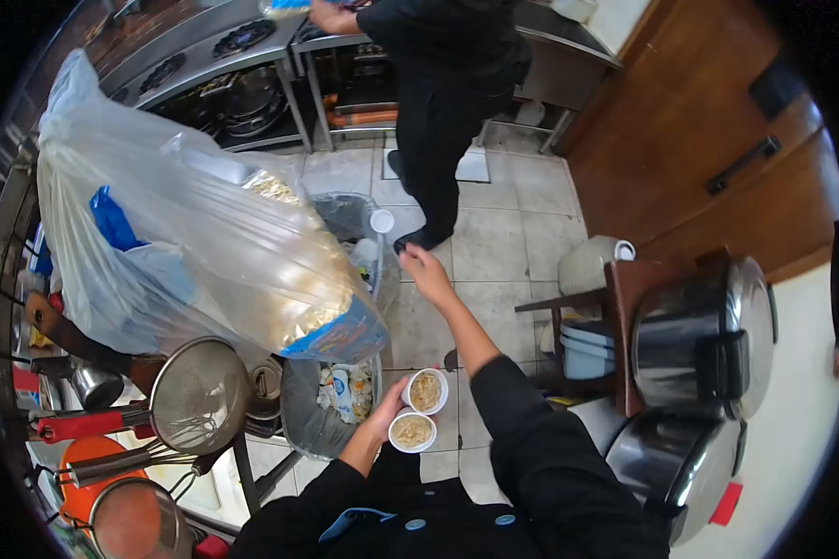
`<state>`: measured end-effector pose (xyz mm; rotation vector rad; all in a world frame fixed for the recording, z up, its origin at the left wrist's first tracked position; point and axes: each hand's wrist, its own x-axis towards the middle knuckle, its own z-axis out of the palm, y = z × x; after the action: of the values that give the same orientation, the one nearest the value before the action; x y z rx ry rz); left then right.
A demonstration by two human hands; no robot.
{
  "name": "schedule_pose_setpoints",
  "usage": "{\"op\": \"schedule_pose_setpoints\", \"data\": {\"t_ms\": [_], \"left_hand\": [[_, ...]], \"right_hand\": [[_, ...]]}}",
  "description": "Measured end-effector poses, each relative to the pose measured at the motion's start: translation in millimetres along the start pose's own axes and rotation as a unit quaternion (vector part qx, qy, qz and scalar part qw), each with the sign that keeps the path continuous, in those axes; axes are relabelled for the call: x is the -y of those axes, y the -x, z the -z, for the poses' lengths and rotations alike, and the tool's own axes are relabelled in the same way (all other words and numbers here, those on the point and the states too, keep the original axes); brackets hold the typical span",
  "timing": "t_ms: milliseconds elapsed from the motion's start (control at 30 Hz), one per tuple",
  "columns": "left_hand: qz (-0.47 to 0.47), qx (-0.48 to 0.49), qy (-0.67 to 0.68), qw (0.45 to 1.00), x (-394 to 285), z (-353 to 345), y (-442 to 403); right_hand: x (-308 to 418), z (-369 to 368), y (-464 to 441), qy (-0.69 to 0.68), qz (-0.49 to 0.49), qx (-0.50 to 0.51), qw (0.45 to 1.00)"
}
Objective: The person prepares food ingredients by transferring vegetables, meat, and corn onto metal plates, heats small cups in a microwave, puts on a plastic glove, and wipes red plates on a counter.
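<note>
My left hand is closed around two small white cups side by side. The upper cup and the lower cup both contain pale brown, shredded-looking food. My right arm reaches forward, and my right hand has its fingers extended with nothing visible in them. Just beyond its fingertips is a round white lid, over the edge of a lined grey bin; I cannot tell whether it is resting or falling. A second lined bin with crumpled waste inside stands left of my left hand.
A large translucent bag hangs over the bins. Strainers and a whisk hang at left. Large steel pots stand at right by a brown stool. Another person stands ahead near the stove.
</note>
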<state>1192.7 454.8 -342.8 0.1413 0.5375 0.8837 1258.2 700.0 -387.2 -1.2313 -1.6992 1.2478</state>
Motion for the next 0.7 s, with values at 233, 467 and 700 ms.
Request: {"op": "schedule_pose_setpoints", "data": {"t_ms": [233, 467, 700], "left_hand": [[0.201, 0.157, -0.096, 0.962, 81.7, -71.8, -47.1], [0.311, 0.219, 0.049, 0.923, 231.9, -133.1, -8.9], [0.287, 0.201, -0.014, 0.936, 214.3, -121.0, 21.6]], "right_hand": [[20.2, 170.0, 319.1, -0.04, -0.141, -0.166, 0.975], [61.5, 195.5, 543.4, -0.124, -0.204, -0.359, 0.902], [55.1, 196.2, 533.8, -0.156, -0.174, -0.344, 0.909]]}}
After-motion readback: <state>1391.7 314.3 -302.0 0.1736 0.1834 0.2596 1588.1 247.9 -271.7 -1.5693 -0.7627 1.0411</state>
